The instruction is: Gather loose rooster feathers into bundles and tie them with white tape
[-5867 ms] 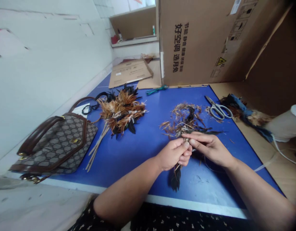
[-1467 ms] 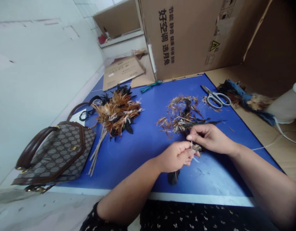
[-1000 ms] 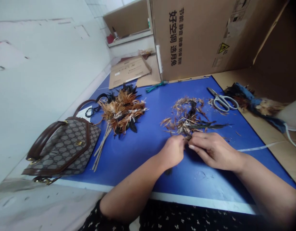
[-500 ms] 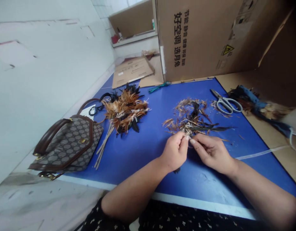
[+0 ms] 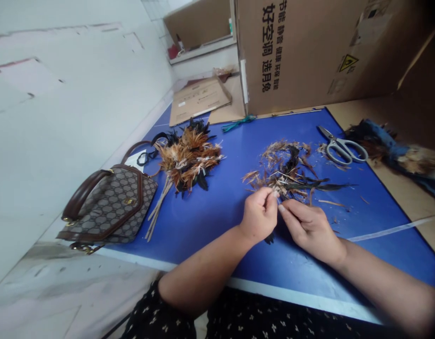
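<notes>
On the blue table, my left hand is closed in a pinch at the near end of brown and black feathers. A small dark feather tip shows below that hand. My right hand is closed too, thumb against finger, just right of the left fingertips. A thin pale strand runs between the two pinches. From behind my right wrist a translucent white ribbon stretches to the right; the fingers hide its other end. Loose feather scraps lie beyond my hands.
Grey-handled scissors lie at the back right. Left stand a feather bunch on thin sticks and a patterned handbag. A big cardboard box rises behind the table. More dark feathers with blue cloth lie far right.
My fingertips have drawn slightly apart, and the pale strand between them shows more. The whole view has shifted a little, so the things sit farther right in it.
</notes>
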Tool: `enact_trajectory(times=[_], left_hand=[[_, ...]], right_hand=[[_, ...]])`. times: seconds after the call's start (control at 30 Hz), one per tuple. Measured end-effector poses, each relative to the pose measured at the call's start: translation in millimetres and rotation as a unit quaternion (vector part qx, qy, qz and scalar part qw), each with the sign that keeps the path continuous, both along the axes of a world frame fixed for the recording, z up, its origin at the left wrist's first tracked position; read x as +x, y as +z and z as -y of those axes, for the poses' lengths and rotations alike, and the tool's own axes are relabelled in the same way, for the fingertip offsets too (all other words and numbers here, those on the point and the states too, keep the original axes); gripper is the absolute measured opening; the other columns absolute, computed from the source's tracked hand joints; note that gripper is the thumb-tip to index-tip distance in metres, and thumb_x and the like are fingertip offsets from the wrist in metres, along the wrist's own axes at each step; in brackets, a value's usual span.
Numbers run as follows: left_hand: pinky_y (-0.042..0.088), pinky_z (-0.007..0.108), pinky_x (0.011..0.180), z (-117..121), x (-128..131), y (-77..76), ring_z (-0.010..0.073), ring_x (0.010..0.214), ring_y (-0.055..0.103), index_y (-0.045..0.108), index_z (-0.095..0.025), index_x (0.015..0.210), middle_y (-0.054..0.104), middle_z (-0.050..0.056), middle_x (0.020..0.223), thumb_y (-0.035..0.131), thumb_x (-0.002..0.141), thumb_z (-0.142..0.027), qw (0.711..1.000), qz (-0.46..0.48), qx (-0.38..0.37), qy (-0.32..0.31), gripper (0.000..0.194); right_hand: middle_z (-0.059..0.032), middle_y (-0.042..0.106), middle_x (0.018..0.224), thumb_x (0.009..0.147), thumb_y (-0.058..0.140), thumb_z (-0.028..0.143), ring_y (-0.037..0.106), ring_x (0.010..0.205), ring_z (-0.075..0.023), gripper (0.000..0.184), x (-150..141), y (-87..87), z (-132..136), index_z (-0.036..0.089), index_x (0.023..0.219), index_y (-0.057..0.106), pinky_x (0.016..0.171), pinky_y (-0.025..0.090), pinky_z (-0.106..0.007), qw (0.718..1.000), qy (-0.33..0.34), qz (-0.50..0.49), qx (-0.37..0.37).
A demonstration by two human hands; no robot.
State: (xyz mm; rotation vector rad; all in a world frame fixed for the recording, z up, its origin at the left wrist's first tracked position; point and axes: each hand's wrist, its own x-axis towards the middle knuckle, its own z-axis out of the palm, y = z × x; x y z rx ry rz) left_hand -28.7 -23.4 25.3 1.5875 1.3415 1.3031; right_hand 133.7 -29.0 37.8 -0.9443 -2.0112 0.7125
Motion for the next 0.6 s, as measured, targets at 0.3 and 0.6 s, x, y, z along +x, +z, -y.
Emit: enact_trajectory(times=[0.3,0.6], left_hand=[[0.049,0.031,0.086,-6,-11,0.3,0.0192,0.078,0.058,0.069,-0.02,0.091,0.063,0.004,0.081,0.054,0.102,-0.029,0.996,-0.052,0.005,-0.066,0.021],[0.049,0.037,0.086,1,-16,9.0,0.0232,0.082,0.058,0.061,-0.022,0.076,0.063,0.008,0.082,0.054,0.095,-0.018,0.939,-0.156,0.007,-0.308,0.021]], right_hand=[[0.0024,0.049,0.063,0.109,0.046,0.031,0.045,0.054,-0.0124,0.031,13,0.8,-8,0.023,0.08,0.052,0.055,0.038,-0.029,0.996,0.057,0.067,0.024],[0.0003,0.057,0.066,0.108,0.053,0.037,0.052,0.062,-0.0141,0.036,44,12.4,-45,0.021,0.075,0.059,0.063,0.043,-0.028,0.981,0.165,0.093,-0.042]])
